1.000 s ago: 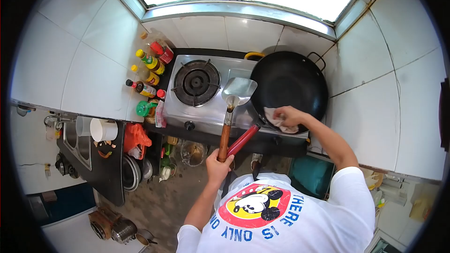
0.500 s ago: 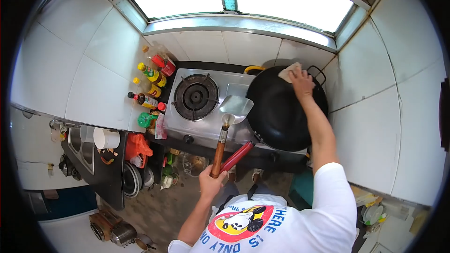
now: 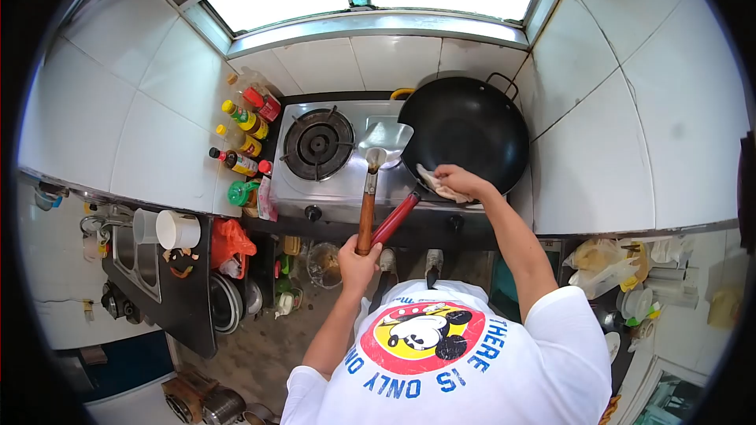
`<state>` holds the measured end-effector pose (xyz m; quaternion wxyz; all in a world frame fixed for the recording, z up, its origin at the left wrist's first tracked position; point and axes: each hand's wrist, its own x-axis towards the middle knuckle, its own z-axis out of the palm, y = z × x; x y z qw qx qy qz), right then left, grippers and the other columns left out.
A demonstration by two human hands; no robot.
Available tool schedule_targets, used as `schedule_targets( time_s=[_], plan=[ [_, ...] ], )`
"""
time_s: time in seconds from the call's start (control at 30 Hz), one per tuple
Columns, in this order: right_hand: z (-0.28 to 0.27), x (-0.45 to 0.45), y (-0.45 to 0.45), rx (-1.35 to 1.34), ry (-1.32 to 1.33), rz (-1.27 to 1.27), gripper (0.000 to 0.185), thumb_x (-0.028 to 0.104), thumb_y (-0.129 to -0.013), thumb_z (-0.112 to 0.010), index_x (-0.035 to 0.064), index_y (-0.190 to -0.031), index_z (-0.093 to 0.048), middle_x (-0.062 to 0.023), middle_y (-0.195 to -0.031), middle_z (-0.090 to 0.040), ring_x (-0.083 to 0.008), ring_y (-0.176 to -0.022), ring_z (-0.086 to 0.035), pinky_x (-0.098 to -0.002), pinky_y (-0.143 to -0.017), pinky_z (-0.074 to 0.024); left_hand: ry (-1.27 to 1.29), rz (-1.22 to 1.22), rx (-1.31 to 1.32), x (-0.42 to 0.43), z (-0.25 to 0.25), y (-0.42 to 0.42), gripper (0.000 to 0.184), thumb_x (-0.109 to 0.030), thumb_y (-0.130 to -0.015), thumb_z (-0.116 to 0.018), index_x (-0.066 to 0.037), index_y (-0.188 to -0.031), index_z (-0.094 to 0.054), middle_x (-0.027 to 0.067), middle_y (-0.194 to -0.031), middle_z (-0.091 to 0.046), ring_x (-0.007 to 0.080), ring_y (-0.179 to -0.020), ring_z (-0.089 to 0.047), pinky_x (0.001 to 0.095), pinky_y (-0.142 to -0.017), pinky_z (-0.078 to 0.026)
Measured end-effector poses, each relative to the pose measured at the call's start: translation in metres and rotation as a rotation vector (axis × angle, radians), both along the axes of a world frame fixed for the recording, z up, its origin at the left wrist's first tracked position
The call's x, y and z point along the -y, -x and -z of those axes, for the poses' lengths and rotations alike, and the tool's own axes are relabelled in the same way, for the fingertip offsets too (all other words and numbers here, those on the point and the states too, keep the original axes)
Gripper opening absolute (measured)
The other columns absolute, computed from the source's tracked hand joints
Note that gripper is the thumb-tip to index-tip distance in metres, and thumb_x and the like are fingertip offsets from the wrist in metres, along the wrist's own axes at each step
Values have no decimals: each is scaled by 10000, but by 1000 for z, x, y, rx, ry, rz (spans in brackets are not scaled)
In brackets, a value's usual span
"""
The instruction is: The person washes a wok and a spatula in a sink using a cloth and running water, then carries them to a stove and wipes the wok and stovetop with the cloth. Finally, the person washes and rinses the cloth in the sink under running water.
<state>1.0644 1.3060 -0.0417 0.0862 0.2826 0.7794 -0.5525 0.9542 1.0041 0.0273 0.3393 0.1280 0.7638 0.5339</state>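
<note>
A black wok [image 3: 472,122] sits on the right side of the stove, its red handle [image 3: 396,219] pointing toward me. My left hand [image 3: 360,264] is closed around the end of that handle and also around the wooden grip of a wok spatula [image 3: 367,208]. The spatula's metal blade lies over the stove top, left of the wok. Pinched in my right hand [image 3: 459,180] is a pale cloth [image 3: 433,184], pressed against the wok's near rim, just right of where the handle joins.
A bare gas burner [image 3: 318,144] is on the left of the stove [image 3: 295,201]. Several sauce bottles [image 3: 240,142] line the left wall. Further left are a white tub [image 3: 178,230], a red plastic bag [image 3: 232,245] and a sink [image 3: 135,256]. A tiled wall [image 3: 591,157] stands close on the right.
My right hand has moved the cloth from the wok's far rim to its near rim by the handle. My left hand keeps its hold. The camera view has shifted slightly.
</note>
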Motion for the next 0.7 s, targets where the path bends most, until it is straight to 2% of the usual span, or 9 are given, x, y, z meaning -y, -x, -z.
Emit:
schedule_targets(
  time_s=[0.03,0.13,0.23,0.27,0.37,0.4,0.5,0.63,0.7],
  plan=[
    [2,-2,1,-124,211,76,320,153,-799,-527,33,-1093,-567,-144,-996,-626,-248,-938,-611,-316,-805,-485,19,2,12,2,-1,1,208,-105,-750,-705,15,-879,-595,29,-633,-560,99,-481,-527,256,-432,-425],
    [-20,1,-17,-472,770,425,309,152,-821,-481,34,-1095,-560,-126,-1001,-625,-258,-906,-620,-339,-750,-507,-23,52,-297,10,20,6,228,-76,-764,-694,12,-955,-605,11,-686,-567,103,-511,-523,233,-441,-419],
    [-19,3,-63,-736,1132,620,350,218,-839,-429,41,-1116,-549,-135,-1028,-616,-287,-885,-622,-398,-686,-520,143,115,-1242,12,-8,11,250,-93,-756,-704,24,-957,-613,7,-680,-565,135,-595,-551,273,-541,-446],
    [-14,4,-77,-818,1223,650,374,249,-844,-413,42,-1126,-545,-141,-1039,-612,-300,-880,-622,-422,-665,-523,175,108,-1135,8,-23,5,249,-103,-745,-715,33,-927,-612,6,-659,-552,158,-658,-559,304,-607,-447],
    [-27,18,-98,-975,1375,702,436,333,-843,-375,29,-1101,-550,-151,-1016,-619,-329,-852,-620,-458,-631,-514,-68,163,-488,-8,-21,-4,238,-111,-743,-722,23,-898,-600,4,-627,-535,127,-560,-528,275,-515,-423],
    [-41,24,-101,-956,1340,773,448,363,-832,-389,32,-1084,-558,-145,-964,-627,-320,-816,-618,-434,-633,-510,-60,258,-368,-16,-18,-5,209,-97,-752,-712,10,-874,-581,4,-593,-522,97,-463,-489,249,-418,-377],
    [-41,23,-114,-963,1204,944,387,355,-800,-436,82,-1041,-565,-106,-916,-610,-276,-764,-585,-370,-547,-457,-19,302,173,-39,-21,-27,190,-84,-764,-697,2,-873,-568,-4,-566,-507,66,-403,-442,221,-364,-332],
    [-62,35,-132,-1026,1075,1106,375,387,-827,-458,110,-1060,-555,-73,-914,-621,-205,-783,-611,-355,-578,-485,0,371,142,-66,3,-46,186,-95,-753,-691,-14,-808,-533,19,-568,-496,91,-418,-476,239,-364,-369],
    [-61,39,-141,-991,1034,1095,363,363,-839,-484,111,-1095,-543,-58,-946,-621,-182,-801,-614,-346,-649,-511,48,381,65,-77,14,-55,188,-95,-748,-676,0,-784,-519,39,-582,-496,119,-436,-502,269,-393,-396]
  ],
)
